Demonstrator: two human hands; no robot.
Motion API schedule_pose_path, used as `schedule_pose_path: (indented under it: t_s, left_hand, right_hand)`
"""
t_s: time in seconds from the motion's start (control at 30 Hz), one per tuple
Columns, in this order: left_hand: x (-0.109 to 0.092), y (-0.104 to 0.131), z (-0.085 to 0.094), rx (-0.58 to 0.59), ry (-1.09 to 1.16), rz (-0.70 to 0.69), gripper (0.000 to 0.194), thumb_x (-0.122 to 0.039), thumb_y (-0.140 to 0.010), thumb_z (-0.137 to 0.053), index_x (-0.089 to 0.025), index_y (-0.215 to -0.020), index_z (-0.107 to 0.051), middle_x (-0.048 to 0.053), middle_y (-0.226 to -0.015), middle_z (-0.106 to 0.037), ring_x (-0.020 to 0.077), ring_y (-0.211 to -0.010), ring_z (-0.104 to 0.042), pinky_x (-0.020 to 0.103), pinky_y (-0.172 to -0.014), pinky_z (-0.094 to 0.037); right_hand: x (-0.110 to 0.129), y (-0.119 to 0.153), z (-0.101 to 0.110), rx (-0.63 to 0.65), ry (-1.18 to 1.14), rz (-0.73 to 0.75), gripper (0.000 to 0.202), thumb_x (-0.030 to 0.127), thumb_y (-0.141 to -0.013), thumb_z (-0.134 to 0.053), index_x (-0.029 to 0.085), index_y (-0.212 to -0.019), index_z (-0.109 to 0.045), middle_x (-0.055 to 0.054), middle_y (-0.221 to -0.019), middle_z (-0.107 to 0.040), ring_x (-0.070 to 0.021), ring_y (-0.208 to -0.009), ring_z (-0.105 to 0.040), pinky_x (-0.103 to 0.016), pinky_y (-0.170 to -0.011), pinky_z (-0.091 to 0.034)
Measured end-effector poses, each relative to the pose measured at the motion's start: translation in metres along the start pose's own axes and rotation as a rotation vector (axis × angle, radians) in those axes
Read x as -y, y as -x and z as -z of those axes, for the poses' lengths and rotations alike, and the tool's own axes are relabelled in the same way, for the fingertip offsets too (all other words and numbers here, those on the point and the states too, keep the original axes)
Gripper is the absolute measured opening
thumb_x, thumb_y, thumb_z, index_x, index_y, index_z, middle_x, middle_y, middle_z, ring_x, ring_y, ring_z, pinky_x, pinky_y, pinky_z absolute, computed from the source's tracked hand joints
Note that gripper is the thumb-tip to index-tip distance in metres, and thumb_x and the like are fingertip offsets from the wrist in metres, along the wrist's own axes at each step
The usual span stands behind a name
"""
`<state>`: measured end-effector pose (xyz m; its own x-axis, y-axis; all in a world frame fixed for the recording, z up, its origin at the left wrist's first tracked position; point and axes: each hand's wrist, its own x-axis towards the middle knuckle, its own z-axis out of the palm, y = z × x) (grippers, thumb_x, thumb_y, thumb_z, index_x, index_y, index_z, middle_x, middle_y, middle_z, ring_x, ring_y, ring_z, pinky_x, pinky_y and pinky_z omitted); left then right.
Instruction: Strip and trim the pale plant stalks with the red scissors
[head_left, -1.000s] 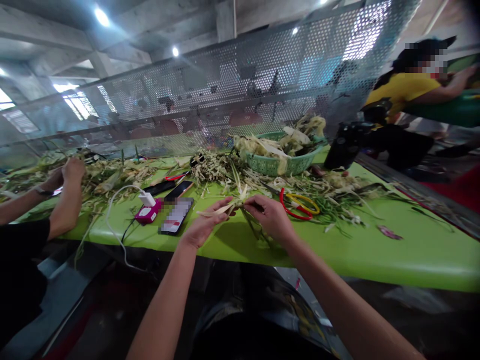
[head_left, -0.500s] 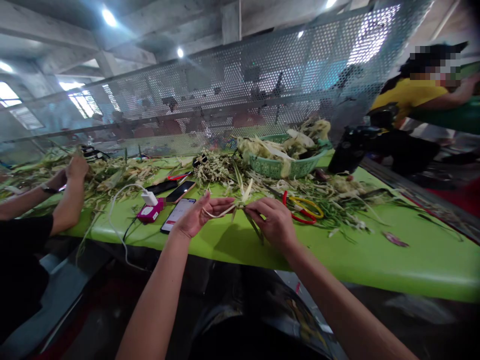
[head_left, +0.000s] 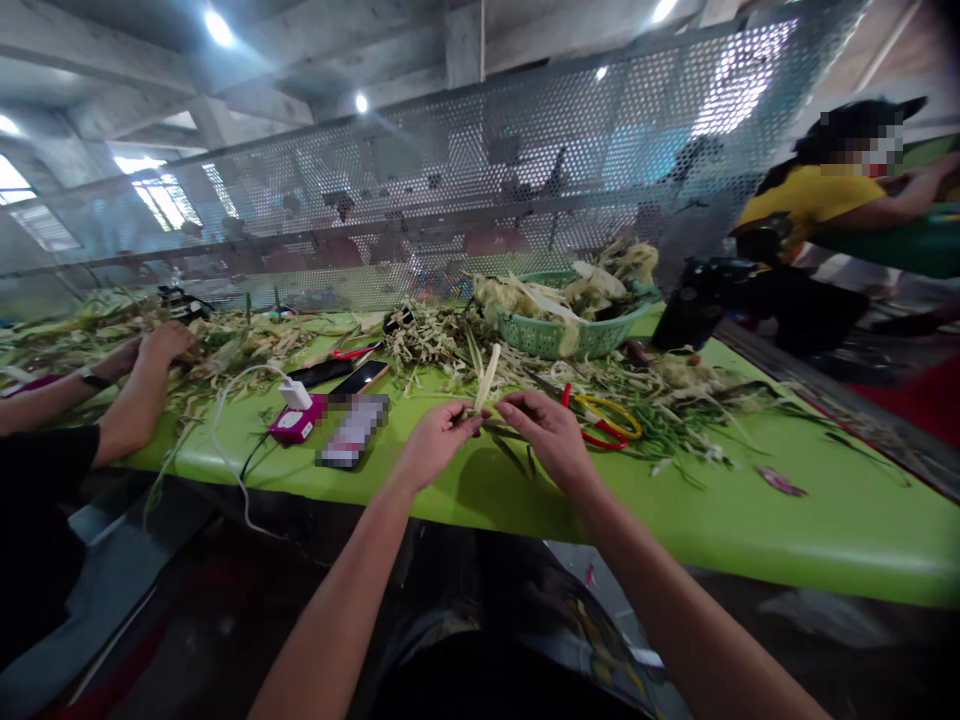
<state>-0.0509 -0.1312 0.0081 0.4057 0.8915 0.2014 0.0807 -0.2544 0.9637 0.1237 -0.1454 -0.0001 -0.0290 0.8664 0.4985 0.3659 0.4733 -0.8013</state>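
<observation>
Between my hands, above the green tabletop, is a small piece of pale plant strips (head_left: 489,376), with one light strip standing up and darker green ends hanging below. My left hand (head_left: 441,440) pinches it from the left, thumb against the fingers. From the right, my right hand (head_left: 546,432) grips it between thumb and fingertips. Close beyond the right hand lie scissors (head_left: 606,418) with red and yellow handles. Loose strips and trimmings (head_left: 442,345) are heaped just behind. How the strips join is hidden by my fingers.
A green basket (head_left: 555,335) of pale fibres stands behind my hands. To the left are a phone (head_left: 354,432), a darker phone (head_left: 363,378) and a magenta power cube (head_left: 297,422) with a white cable. A co-worker's hands (head_left: 161,350) work at far left; a dark container (head_left: 694,305) stands right.
My left hand has gone from open fingers beside the strips to a pinch on them, shifting right. The pale strip now stands more upright. The co-worker's hands at left are lower.
</observation>
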Motion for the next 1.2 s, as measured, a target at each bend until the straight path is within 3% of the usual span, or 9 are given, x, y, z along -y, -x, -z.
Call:
schedule_pose_path:
  t_s: [0.13, 0.37, 0.53, 0.77, 0.87, 1.0, 1.2]
  left_hand:
    - [-0.001, 0.006, -0.001, 0.099, 0.004, 0.032, 0.034, -0.045, -0.080, -0.060, -0.016, -0.097, -0.067, 0.003, -0.083, -0.062, 0.0135, -0.073, -0.051, 0.025, -0.071, -0.040]
    - [0.003, 0.009, -0.011, 0.204, 0.009, 0.056, 0.032, -0.046, -0.081, -0.059, -0.015, -0.091, -0.063, 0.002, -0.081, -0.060, 0.0148, -0.076, -0.052, 0.026, -0.072, -0.040]
    - [0.005, 0.008, -0.015, 0.300, 0.010, 0.070, 0.031, -0.044, -0.081, -0.060, -0.014, -0.090, -0.063, 0.004, -0.083, -0.063, 0.0184, -0.084, -0.056, 0.030, -0.080, -0.042]
    - [0.006, 0.012, -0.016, 0.384, 0.043, 0.068, 0.026, -0.040, -0.082, -0.060, -0.015, -0.087, -0.060, 0.003, -0.086, -0.061, 0.0163, -0.085, -0.054, 0.028, -0.081, -0.041]
    - [0.007, 0.015, -0.019, 0.326, 0.120, 0.083, 0.028, -0.040, -0.081, -0.061, -0.015, -0.092, -0.061, 0.004, -0.088, -0.061, 0.0158, -0.084, -0.053, 0.027, -0.078, -0.040]
    - [0.011, 0.021, -0.022, 0.123, 0.211, 0.108, 0.032, -0.041, -0.081, -0.062, -0.016, -0.099, -0.061, 0.003, -0.086, -0.060, 0.0126, -0.075, -0.051, 0.024, -0.070, -0.038]
    - [0.015, 0.022, -0.021, -0.066, 0.395, 0.157, 0.019, -0.031, -0.079, -0.062, -0.017, -0.089, -0.054, -0.001, -0.071, -0.055, 0.0097, -0.065, -0.050, 0.022, -0.063, -0.038]
  right_hand:
    - [-0.006, -0.005, -0.001, 0.133, -0.308, -0.162, 0.022, 0.040, -0.081, -0.064, 0.019, -0.085, -0.065, -0.002, -0.076, -0.064, -0.0170, -0.072, -0.058, -0.028, -0.066, -0.044]
    - [-0.013, -0.004, -0.003, 0.028, -0.322, -0.125, 0.021, 0.037, -0.076, -0.068, 0.019, -0.070, -0.058, 0.003, -0.065, -0.051, -0.0129, -0.062, -0.045, -0.026, -0.059, -0.036]
    - [-0.013, -0.003, -0.004, -0.026, -0.368, -0.137, 0.020, 0.033, -0.075, -0.067, 0.019, -0.068, -0.055, 0.003, -0.065, -0.049, -0.0128, -0.062, -0.044, -0.026, -0.061, -0.036]
    - [-0.011, -0.002, -0.004, -0.054, -0.442, -0.164, 0.020, 0.031, -0.071, -0.071, 0.020, -0.066, -0.055, 0.003, -0.065, -0.050, -0.0130, -0.063, -0.045, -0.027, -0.062, -0.036]
    - [-0.009, -0.003, -0.003, -0.062, -0.427, -0.164, 0.020, 0.033, -0.072, -0.070, 0.020, -0.067, -0.055, 0.003, -0.065, -0.050, -0.0133, -0.063, -0.046, -0.027, -0.061, -0.037]
    - [-0.007, -0.005, -0.001, -0.061, -0.396, -0.149, 0.019, 0.036, -0.076, -0.068, 0.019, -0.070, -0.059, 0.002, -0.066, -0.052, -0.0129, -0.063, -0.047, -0.026, -0.060, -0.038]
    - [-0.006, -0.003, -0.001, -0.038, -0.307, -0.126, 0.018, 0.037, -0.079, -0.066, 0.020, -0.086, -0.065, 0.000, -0.074, -0.060, -0.0144, -0.069, -0.054, -0.026, -0.063, -0.042]
